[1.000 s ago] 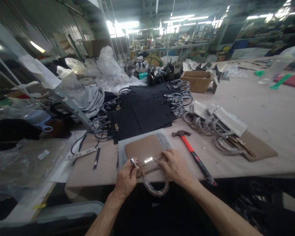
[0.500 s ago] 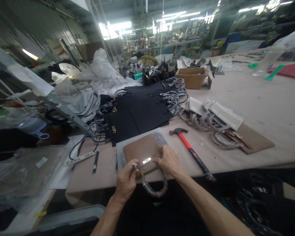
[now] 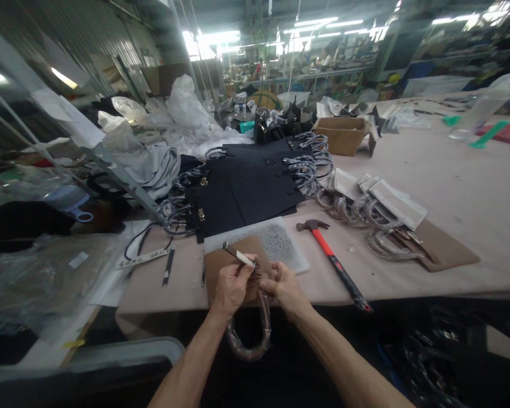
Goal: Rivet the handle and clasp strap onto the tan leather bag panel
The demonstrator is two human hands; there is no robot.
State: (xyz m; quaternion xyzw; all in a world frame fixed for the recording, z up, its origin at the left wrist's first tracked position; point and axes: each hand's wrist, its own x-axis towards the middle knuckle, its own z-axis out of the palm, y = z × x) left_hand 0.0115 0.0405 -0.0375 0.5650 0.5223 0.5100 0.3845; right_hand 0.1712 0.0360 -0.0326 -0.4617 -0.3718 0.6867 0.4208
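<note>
"Pinching something slim, is the left hand (image 3: 230,289)?" asks the first.

"Yes, a pale tool with a dark end (image 3: 240,256)," says the second. "Thumb and fingers are clamped together on it, and it slants up to the left above the brown panel (image 3: 219,266)."

"And the right hand (image 3: 285,289)?"

"Close beside the left. Its thumb and bent fingers are closed on the panel's edge, near the root of the handle (image 3: 249,355). The spot is small and partly covered, so whether the pinch takes in the handle's end as well can't be told."

"Where does the panel sit?"

"At the near edge of the table (image 3: 463,187), over the left part of a speckled slab (image 3: 284,241). The handle, wrapped in clear film, loops down past the table edge toward the person's lap."

"What lies around it?"

"A claw hammer (image 3: 332,259) with a red and black grip, to the right of the slab, touched by neither hand. Farther right, another brown piece (image 3: 450,247) with a wrapped handle. Beyond the slab, a spread of black panels (image 3: 246,195) with wrapped handles at both sides, and past those, at the right, an open cardboard box (image 3: 339,139)."

"And on the left?"

"A dark flat strip (image 3: 168,266) beside a white band with handwriting (image 3: 142,260)."
</note>
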